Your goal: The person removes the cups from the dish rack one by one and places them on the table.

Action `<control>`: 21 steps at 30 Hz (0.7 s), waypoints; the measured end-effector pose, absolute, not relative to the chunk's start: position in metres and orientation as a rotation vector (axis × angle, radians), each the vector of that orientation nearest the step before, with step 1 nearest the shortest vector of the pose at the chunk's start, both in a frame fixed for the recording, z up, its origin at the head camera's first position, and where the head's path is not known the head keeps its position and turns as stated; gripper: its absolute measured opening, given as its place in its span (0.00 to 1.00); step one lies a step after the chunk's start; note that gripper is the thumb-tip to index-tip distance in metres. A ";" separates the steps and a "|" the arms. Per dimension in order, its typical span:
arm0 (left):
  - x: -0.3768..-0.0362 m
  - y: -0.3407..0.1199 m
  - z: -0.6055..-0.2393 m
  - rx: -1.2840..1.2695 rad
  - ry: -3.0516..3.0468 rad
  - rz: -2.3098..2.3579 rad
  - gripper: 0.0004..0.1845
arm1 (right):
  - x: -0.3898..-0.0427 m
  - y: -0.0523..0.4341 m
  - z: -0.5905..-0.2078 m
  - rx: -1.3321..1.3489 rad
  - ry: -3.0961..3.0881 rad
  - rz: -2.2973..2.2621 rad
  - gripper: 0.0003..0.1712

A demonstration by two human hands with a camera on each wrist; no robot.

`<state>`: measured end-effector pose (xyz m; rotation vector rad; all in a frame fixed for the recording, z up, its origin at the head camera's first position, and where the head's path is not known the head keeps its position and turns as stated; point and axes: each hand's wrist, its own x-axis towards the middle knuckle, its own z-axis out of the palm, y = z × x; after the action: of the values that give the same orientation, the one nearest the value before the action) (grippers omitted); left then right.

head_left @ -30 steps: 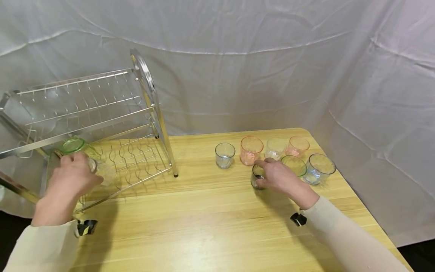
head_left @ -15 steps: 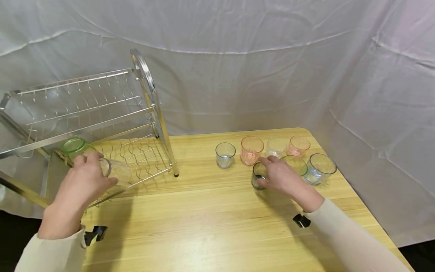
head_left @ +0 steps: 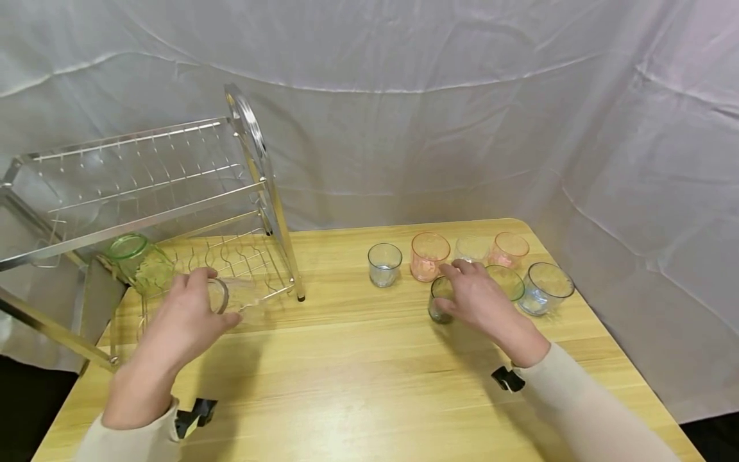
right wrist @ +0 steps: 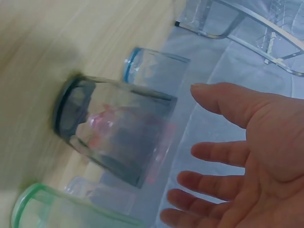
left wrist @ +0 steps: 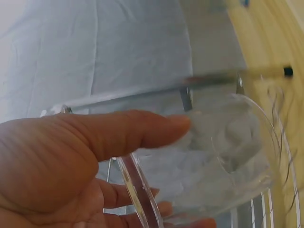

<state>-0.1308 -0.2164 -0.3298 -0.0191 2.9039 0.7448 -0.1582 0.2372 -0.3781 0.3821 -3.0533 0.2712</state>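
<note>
- The clear glass lies on its side in the left hand, thumb over its top and fingers curled beneath, so the hand grips it at the front edge of the dish rack, over the tabletop.
- The glass's far end sits close to the rack's front right leg; in front of the hand the wooden surface lies bare towards the near edge.
- A green glass lies on the rack's lower wire tier, just behind and to the left of the left hand.
- The right hand rests against the dark glass, which stands upright; in the right wrist view the fingers are straight and spread beside it, not curled round it.
- Crowding that glass from behind and the right: a pink glass, a green-rimmed glass, a blue-tinted glass, another pink glass and a clear one between the pinks.
- A small blue-rimmed glass stands apart to the left, with bare wood between it and the rack.
- The right-hand glasses stand near the tabletop's far right corner, with white cloth hanging behind.
</note>
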 end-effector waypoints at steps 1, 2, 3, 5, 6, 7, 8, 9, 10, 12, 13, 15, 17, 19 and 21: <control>-0.130 -0.212 -0.331 -0.011 2.891 0.768 0.53 | -0.158 0.236 -0.377 0.385 -3.040 0.275 0.42; -0.129 -0.208 -0.332 -0.001 2.879 0.792 0.53 | -0.158 0.235 -0.376 0.388 -3.026 0.281 0.42; -0.128 -0.204 -0.333 0.006 2.867 0.818 0.52 | -0.157 0.233 -0.375 0.392 -3.012 0.293 0.41; -0.127 -0.195 -0.336 0.025 2.857 0.859 0.51 | -0.157 0.228 -0.374 0.412 -2.979 0.314 0.41; -0.126 -0.190 -0.338 0.032 2.851 0.879 0.50 | -0.157 0.225 -0.374 0.427 -2.961 0.330 0.40; -0.125 -0.185 -0.340 0.038 2.842 0.901 0.50 | -0.157 0.222 -0.375 0.444 -2.940 0.351 0.39; -0.125 -0.181 -0.342 0.041 2.834 0.922 0.49 | -0.157 0.219 -0.376 0.464 -2.915 0.369 0.38; -0.124 -0.177 -0.344 0.041 2.822 0.946 0.49 | -0.156 0.216 -0.377 0.478 -2.895 0.392 0.38; -0.124 -0.172 -0.346 0.041 2.809 0.973 0.48 | -0.156 0.213 -0.378 0.491 -2.877 0.419 0.37; -0.123 -0.164 -0.351 0.041 2.784 1.024 0.47 | -0.155 0.207 -0.381 0.502 -2.848 0.488 0.36; -0.123 -0.160 -0.353 0.043 2.772 1.055 0.47 | -0.154 0.204 -0.383 0.504 -2.836 0.523 0.36; -0.124 -0.153 -0.358 0.060 2.752 1.114 0.46 | -0.153 0.198 -0.385 0.497 -2.820 0.597 0.36; -0.124 -0.146 -0.362 0.091 2.737 1.171 0.46 | -0.153 0.193 -0.388 0.495 -2.798 0.660 0.35; -0.125 -0.141 -0.367 0.134 2.723 1.221 0.46 | -0.153 0.189 -0.390 0.498 -2.778 0.713 0.35; -0.126 -0.137 -0.373 0.189 2.712 1.267 0.46 | -0.152 0.185 -0.392 0.505 -2.762 0.757 0.35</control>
<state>-0.1262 -0.1365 -0.3733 0.1888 2.7122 1.2675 -0.1522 0.1849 -0.3923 0.5046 -2.7623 0.7568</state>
